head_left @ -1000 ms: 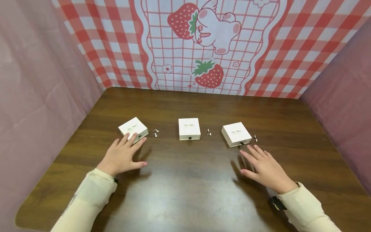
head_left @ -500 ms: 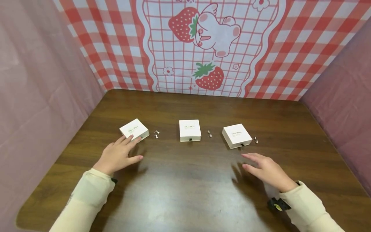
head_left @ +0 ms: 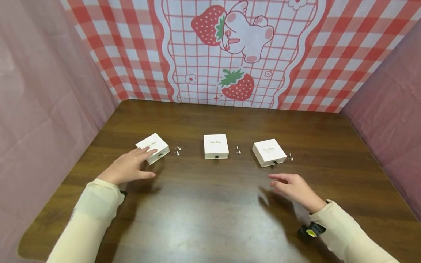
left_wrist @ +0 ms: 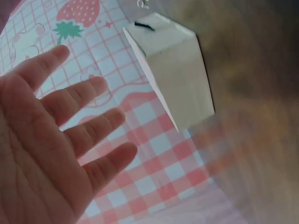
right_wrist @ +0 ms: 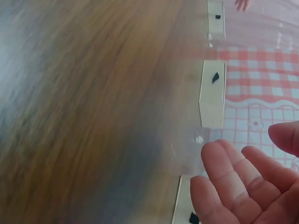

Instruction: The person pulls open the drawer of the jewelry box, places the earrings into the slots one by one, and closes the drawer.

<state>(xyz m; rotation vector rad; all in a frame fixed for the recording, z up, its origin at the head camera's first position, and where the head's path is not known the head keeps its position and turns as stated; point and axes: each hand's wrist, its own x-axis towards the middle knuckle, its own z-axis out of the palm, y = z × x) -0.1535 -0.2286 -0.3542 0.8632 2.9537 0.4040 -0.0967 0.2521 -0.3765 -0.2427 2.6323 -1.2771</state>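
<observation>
Three small white gift boxes stand in a row: a left box [head_left: 158, 141], a middle box [head_left: 215, 145] and a right box [head_left: 269, 150]. To the right of each lie tiny white stud earrings, the left pair [head_left: 178, 151], the middle pair [head_left: 238, 150] and the right pair [head_left: 290, 157]. My left hand [head_left: 126, 167] is spread, its fingers overlapping the left box's corner in the head view; the left wrist view shows a gap between fingertips and box [left_wrist: 177, 77]. My right hand [head_left: 294, 189] hovers in front of the right box with relaxed, slightly bent fingers, holding nothing.
Brown wooden table [head_left: 210, 204] carries everything. A red-and-white checked cloth [head_left: 131, 54] with strawberries hangs behind it, and pink curtains [head_left: 46, 91] close off both sides. A wrist device [head_left: 311, 231] sits at my right cuff.
My left hand has drawn back a little to the left. The right hand's fingers have come closer together and it has moved slightly left. Boxes and earrings have stayed in place.
</observation>
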